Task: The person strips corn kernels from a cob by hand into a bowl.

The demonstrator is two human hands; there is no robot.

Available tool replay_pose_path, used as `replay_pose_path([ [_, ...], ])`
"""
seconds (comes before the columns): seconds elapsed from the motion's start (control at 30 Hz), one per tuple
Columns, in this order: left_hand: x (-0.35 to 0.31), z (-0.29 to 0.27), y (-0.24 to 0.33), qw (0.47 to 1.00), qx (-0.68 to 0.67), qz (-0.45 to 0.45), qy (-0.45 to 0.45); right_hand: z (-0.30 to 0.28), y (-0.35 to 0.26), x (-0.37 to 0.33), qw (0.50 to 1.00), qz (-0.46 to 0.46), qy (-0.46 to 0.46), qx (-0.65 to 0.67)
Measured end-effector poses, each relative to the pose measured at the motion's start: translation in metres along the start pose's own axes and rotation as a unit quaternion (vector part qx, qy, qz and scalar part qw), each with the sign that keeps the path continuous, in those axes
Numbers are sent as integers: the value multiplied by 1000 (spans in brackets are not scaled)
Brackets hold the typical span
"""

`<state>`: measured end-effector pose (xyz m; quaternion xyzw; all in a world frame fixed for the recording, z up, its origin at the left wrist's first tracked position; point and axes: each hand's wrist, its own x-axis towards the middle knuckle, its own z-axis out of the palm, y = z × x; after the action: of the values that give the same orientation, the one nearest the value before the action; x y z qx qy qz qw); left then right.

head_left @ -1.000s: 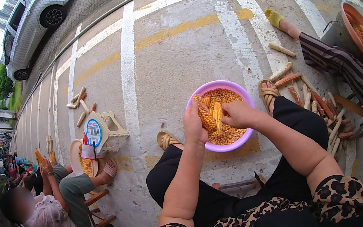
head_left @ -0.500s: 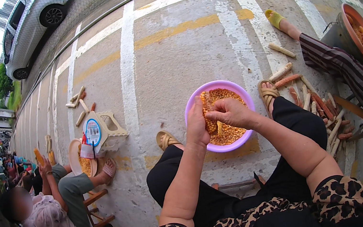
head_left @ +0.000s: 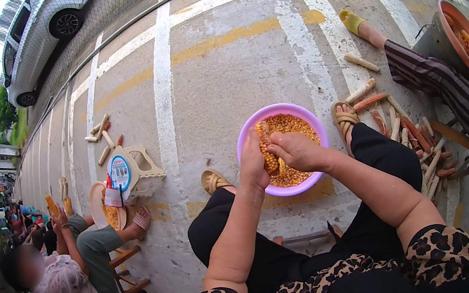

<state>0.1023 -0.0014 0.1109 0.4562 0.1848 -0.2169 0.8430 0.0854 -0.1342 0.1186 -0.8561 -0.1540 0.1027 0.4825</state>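
Corn cob (head_left: 266,147) held upright over a purple plastic basin (head_left: 305,118), both hands working it. Left hand (head_left: 253,162) wraps the cob from its 9 o'clock side, grip clenched around the lower half so the ear stays steady over the bowl. Right hand (head_left: 295,149) closes on the cob from 3 o'clock, thumb seemingly pressed against the kernel rows; fingers partly hide the contact, so the exact pressure point is uncertain. Cob sits above the basin's 9 o'clock rim, placed so anything coming loose drops among the loose yellow kernels (head_left: 291,127) already filling the bowl.

Basin rests on the concrete pavement (head_left: 216,80) between the person's sandalled feet, close enough to reach without leaning. Person sits low, black trousers, leopard-print sleeves.

At 3 o'clock of the basin, a scatter of stripped cobs (head_left: 408,134), pale and reddish, lies beside the right foot, within tossing range. Further toward 2 o'clock, another person in striped trousers holds an orange basin (head_left: 456,35). At 9 o'clock, a seated person with a pale bowl of kernels (head_left: 104,210) beside an overturned plastic stool (head_left: 135,170). Parked silver car (head_left: 47,29) at 11 o'clock.
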Motion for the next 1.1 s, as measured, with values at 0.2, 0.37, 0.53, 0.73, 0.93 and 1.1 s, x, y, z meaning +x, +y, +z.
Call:
replay_pose_path([
  [0.2, -1, 3, 9, 999, -32, -15, -38, -4, 7, 3, 951, 107, -32, 289],
  [0.37, 2, -1, 3, 999, 12, 13, -44, -5, -1, 3, 973, 94, 0, 210],
  [0.53, 0, -2, 4, 998, -30, -14, -48, -3, 1, 3, 975, 65, 10, 212],
  [0.73, 1, -8, 11, 997, -42, -5, -65, -8, -2, 2, 906, 143, -56, 394],
  [0.93, 5, -6, 4, 998, -51, 23, -3, 11, -1, -1, 976, 71, 38, 203],
  [1.1, 2, -2, 0, 997, -71, 16, 3, 25, -7, -7, 980, 53, 121, 147],
])
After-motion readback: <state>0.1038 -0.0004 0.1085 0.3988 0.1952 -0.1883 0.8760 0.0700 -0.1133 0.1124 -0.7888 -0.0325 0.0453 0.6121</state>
